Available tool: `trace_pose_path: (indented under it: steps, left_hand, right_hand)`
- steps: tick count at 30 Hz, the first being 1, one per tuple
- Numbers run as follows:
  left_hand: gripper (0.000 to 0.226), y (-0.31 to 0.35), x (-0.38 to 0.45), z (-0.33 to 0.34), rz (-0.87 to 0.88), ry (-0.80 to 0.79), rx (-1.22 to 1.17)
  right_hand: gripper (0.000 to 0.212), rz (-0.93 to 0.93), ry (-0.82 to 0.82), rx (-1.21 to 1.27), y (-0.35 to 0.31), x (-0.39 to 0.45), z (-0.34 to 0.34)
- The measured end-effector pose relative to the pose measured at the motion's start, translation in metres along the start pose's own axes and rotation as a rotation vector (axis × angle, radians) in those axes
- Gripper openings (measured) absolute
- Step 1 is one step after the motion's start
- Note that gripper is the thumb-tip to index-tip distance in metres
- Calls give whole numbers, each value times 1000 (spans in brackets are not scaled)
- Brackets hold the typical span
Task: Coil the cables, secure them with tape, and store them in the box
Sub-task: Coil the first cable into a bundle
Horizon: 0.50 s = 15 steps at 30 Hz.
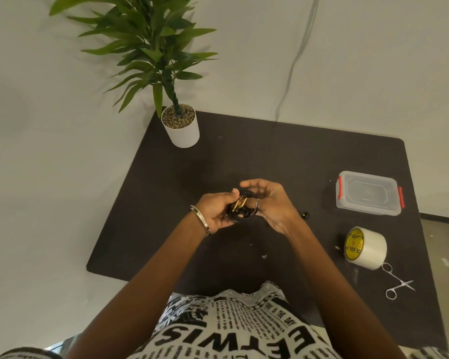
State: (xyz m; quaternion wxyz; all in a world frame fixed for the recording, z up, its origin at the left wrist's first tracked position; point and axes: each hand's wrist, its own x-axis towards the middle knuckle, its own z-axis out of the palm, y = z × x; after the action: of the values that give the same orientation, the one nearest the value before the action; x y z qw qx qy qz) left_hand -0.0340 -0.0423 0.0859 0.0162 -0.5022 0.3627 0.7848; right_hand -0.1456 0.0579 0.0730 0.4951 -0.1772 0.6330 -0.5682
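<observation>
Head view looks down on a dark desk (pixel 244 156) where both hands meet above its middle. The left hand (pixel 215 209) has its fingers curled round a small bundle of black cable (pixel 240 211), with gold-coloured plug ends showing between the two hands. The right hand (pixel 267 200) sits just beside it, touching the far side of the bundle, its fingers loosely arched over the loops; whether this grip is truly clenched on the cable or only steadying it, I cannot tell. A loose black cable end (pixel 305 215) lies on the desk just right of the right wrist.

The step in hand looks like finishing the coil. To do it well, the left hand should keep its grip firm on the gathered loops so none spring open, while the right hand feeds the remaining length round in loops of even size. The plug ends are best tucked along the loops, not bent sharply. The loose tail at the right likely needs drawing in before any taping.

Tape (pixel 366 247) stands on the near right of the desk, with scissors (pixel 397 282) just nearer than it. A clear box (pixel 368 193) with red clips waits at the far right, its lid apparently on. A potted plant (pixel 180 125) stands at the far left corner, well apart from the work.
</observation>
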Motion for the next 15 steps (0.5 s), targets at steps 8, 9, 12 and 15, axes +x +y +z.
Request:
trace_pose_path:
  steps: [8,9,12,15]
  left_hand:
    - [15,3,2,0,-118,15,20]
    - [12,4,2,0,-128,0,16]
    - [10,5,-1,-3,-153,-52,6]
    - [15,7,-1,-4,-133,-76,5]
  right_hand:
    - [45,-615,59,-784,12,7,-5]
    - [45,-676,77,-820,16,8,-6]
    - [35,-805,154,-798,27,10,-10]
    - [33,-639,154,-361,31,4,-3]
